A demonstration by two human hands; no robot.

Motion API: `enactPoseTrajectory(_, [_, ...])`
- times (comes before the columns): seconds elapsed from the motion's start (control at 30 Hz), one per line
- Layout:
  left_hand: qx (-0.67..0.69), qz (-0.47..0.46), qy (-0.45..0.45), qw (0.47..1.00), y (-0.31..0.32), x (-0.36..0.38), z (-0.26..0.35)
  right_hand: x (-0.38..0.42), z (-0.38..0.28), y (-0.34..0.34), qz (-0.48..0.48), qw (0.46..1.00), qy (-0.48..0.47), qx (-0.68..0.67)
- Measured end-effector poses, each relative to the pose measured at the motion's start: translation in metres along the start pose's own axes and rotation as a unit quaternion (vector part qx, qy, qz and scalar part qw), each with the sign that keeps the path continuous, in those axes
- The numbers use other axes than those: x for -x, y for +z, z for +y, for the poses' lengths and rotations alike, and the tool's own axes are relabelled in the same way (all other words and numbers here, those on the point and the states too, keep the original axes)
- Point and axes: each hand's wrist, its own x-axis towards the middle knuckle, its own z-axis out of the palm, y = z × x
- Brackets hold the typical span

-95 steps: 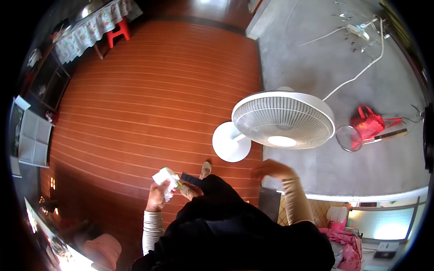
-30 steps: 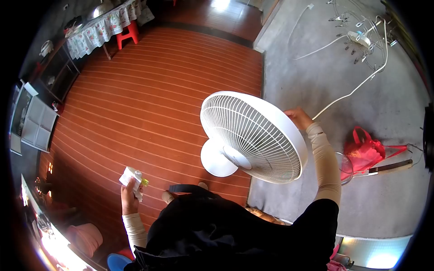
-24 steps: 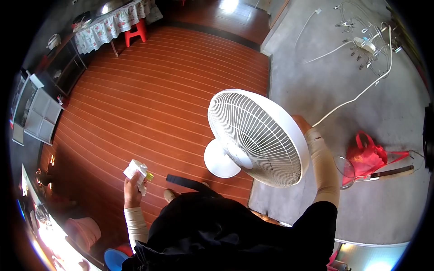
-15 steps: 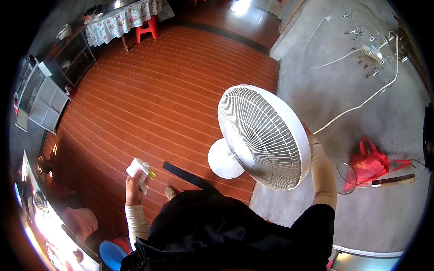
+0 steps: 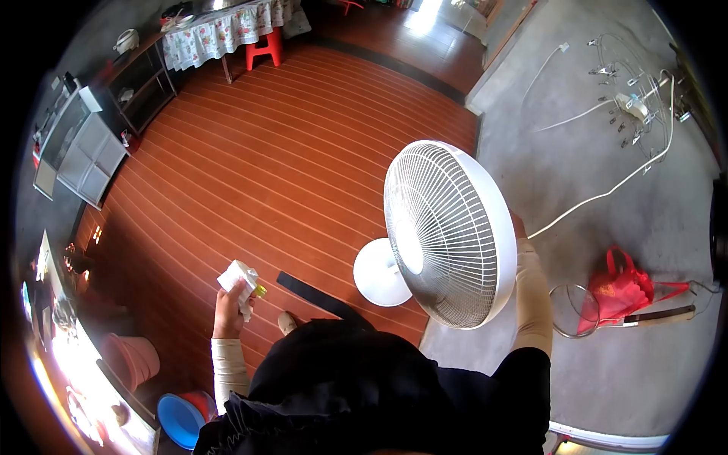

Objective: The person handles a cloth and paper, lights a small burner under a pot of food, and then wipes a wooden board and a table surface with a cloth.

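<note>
A white standing fan (image 5: 447, 231) stands on its round base (image 5: 377, 271) at the edge of the red-brown plank floor, its grille turned to the left. My right hand (image 5: 519, 227) reaches behind the fan head and is mostly hidden by it; only a sliver shows above my beige sleeve. My left hand (image 5: 228, 302) is raised at the lower left and is shut on a crumpled white cloth (image 5: 238, 277) with a small yellow-green piece poking out. My foot shows just below the cloth.
A white cord (image 5: 599, 193) runs from the fan across the grey concrete floor. A red bag (image 5: 620, 288), a wire ring and a wooden-handled tool lie at the right. A table with floral cloth and red stool (image 5: 267, 47) stand far back; blue and pink basins sit lower left.
The fan head has turned further left and more edge-on. My right hand has slipped behind it. The left hand keeps hold of the cloth; the view has shifted.
</note>
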Motion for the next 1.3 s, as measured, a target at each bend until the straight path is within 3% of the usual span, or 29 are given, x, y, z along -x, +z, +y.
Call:
enactPoseTrajectory(0.2, [0.007,0.002,0.003,1.0,0.003,0.0,0.006,-0.009,0.031,0.009,0.009,0.999,0.003,0.034])
enactPoseTrajectory(0.27, [0.001,0.007,-0.001,1.0,0.003,0.001,0.007,-0.015,0.053,0.018,0.0,0.991,0.046,-0.128])
enactPoseTrajectory(0.43, [0.002,0.02,-0.002,1.0,-0.003,-0.001,0.004,-0.034,0.103,0.034,-0.002,0.983,0.036,-0.178])
enactPoseTrajectory(0.5, [0.011,0.022,0.001,1.0,-0.003,0.001,0.004,-0.025,0.072,0.024,0.003,0.992,0.028,-0.127])
enactPoseTrajectory(0.63, [0.021,0.017,0.004,1.0,-0.005,-0.002,0.003,-0.026,0.054,0.014,0.0,0.987,0.027,-0.159])
enactPoseTrajectory(0.7, [0.016,0.011,0.008,1.0,-0.006,-0.003,0.005,-0.012,0.009,-0.014,-0.082,0.995,-0.044,0.028])
enactPoseTrajectory(0.73, [0.02,0.014,0.013,1.0,-0.006,-0.004,0.007,-0.011,0.003,-0.021,-0.081,0.995,-0.051,0.028])
enactPoseTrajectory(0.87, [0.013,-0.002,-0.001,1.0,-0.005,-0.006,0.018,-0.029,0.029,-0.048,-0.169,0.938,0.208,-0.219])
enactPoseTrajectory(0.93, [0.021,0.002,-0.005,1.0,-0.013,-0.014,0.019,-0.031,-0.032,-0.085,-0.118,0.989,0.055,-0.067])
enactPoseTrajectory(1.0, [0.035,-0.038,-0.008,0.999,-0.026,-0.02,0.024,-0.035,-0.121,-0.114,0.026,0.976,-0.128,0.176])
enactPoseTrajectory(1.07, [0.056,-0.05,0.018,0.997,-0.028,-0.023,0.033,-0.035,-0.209,-0.128,0.107,0.955,-0.24,0.136])
enactPoseTrajectory(1.13, [0.04,-0.101,0.027,0.994,-0.044,-0.025,0.049,-0.021,-0.312,-0.123,0.071,0.971,-0.207,-0.093])
enactPoseTrajectory(1.27, [0.079,-0.092,0.053,0.991,-0.069,-0.035,0.077,0.008,-0.47,-0.067,0.008,0.914,-0.366,-0.173])
enactPoseTrajectory(1.3, [0.088,-0.088,0.059,0.991,-0.078,-0.036,0.084,0.016,-0.497,-0.042,-0.02,0.911,-0.37,-0.18])
